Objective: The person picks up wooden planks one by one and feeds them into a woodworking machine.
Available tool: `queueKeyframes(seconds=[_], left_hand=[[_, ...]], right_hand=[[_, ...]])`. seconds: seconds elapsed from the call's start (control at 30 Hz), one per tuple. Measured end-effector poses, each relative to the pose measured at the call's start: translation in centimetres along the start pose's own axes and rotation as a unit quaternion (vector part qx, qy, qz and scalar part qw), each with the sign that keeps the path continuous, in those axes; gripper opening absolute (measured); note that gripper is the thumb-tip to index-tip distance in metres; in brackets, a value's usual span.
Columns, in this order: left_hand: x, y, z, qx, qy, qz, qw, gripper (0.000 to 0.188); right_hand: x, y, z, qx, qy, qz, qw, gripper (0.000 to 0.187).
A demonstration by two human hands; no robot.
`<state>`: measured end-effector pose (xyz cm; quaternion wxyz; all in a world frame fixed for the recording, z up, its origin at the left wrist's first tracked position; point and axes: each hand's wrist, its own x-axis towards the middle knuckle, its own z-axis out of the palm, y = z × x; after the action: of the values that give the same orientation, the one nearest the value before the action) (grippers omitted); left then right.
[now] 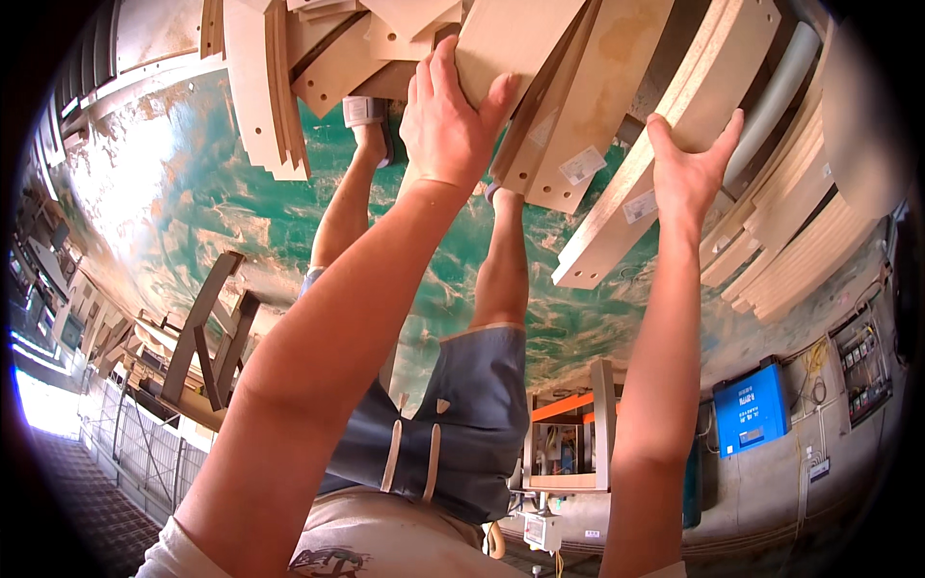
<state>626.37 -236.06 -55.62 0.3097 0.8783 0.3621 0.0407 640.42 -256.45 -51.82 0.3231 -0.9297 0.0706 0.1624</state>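
Note:
My left hand [448, 130] is at a pale, flat wooden board [515, 43] at the top middle, its thumb on one side and its fingers along the other edge. To the right, my right hand [689, 178] clasps a long, thick curved wooden board [713, 82] from beneath, thumb and forefinger spread across it. The other fingers of that hand are partly hidden. Between the two hands, more boards [597, 106] with drilled holes and a white label [582, 165] lean at a slant.
Curved wooden pieces [265, 106] are stacked at the upper left, and more curved strips [790, 231] lie at the right beside a grey tube [776, 96]. The green floor [424, 260] is dusty. A blue wall box [752, 409] and a dark wooden frame [207, 332] stand farther off.

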Motion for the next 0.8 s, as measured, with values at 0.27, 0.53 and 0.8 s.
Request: queueKeyframes(seconds=[0.27, 0.53, 0.8], left_hand=[[-0.4, -0.2, 0.6, 0.016, 0.006, 0.016, 1.000, 0.078], [-0.4, -0.1, 0.7, -0.012, 0.010, 0.002, 1.000, 0.070], [-0.2, -0.2, 0.6, 0.013, -0.006, -0.003, 1.000, 0.079]], right_hand=[[0.3, 0.2, 0.7, -0.022, 0.002, -0.065, 0.998, 0.112], [2.4, -1.5, 1.8, -0.008, -0.005, -0.097, 0.995, 0.113], [2.9, -3.6, 5.1, -0.048, -0.026, -0.086, 0.995, 0.120]])
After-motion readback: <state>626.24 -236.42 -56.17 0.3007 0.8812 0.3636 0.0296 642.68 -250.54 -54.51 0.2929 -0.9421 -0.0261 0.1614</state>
